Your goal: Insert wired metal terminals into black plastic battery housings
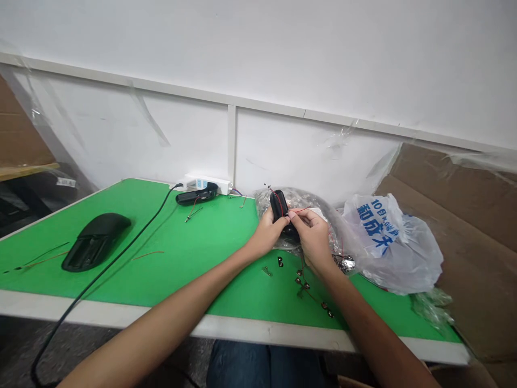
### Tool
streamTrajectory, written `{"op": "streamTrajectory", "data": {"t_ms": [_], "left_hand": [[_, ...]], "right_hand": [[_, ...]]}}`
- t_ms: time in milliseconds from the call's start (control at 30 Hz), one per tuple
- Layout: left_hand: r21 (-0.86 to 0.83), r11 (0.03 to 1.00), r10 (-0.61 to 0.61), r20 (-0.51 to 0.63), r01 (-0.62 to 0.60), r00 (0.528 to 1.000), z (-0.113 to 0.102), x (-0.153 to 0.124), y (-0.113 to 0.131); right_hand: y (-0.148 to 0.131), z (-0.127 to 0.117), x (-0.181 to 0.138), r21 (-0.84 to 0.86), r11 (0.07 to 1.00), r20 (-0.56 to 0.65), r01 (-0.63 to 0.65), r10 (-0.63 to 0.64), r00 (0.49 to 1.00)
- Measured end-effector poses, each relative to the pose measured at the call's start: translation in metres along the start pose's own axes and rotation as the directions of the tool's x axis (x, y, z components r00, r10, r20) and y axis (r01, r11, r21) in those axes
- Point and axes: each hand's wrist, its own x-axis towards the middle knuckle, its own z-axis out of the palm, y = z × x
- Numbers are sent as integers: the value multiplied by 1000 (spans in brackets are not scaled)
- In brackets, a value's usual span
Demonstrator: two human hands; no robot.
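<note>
My left hand (266, 231) is closed around a black plastic housing (278, 203), long and rounded, held tilted above the table. A thin red wire (279, 203) runs along its open hollow and past its upper end. My right hand (313, 231) is closed in a pinch at the housing's middle, thumb and fingertips meeting on the wire; any small part between them is hidden. Beneath my hands, several small metal contact pieces (307, 285) lie on the green table (226, 269), some joined by red wire. A clear plastic bag (262, 202) sits just behind the housing.
Another black housing (197, 195) with wires lies by a white power strip (208, 183). At left is a larger black housing (95, 242), with a black cable (121, 261) crossing the table beside it. A white printed bag (396, 248) and cardboard (472, 242) stand at right.
</note>
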Motion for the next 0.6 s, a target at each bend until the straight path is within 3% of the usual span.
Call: {"op": "streamTrajectory", "data": {"t_ms": [267, 400, 600], "left_hand": [[264, 953, 166, -57, -146, 984, 0, -4, 4], [298, 932, 228, -35, -208, 973, 0, -5, 3], [296, 934, 216, -27, -199, 976, 0, -6, 2]], "right_hand": [[1, 1, -1, 11, 1000, -9, 7, -7, 1000], [2, 0, -2, 1, 1000, -16, 11, -11, 1000], [2, 0, -3, 22, 1000, -18, 10, -9, 1000]]}}
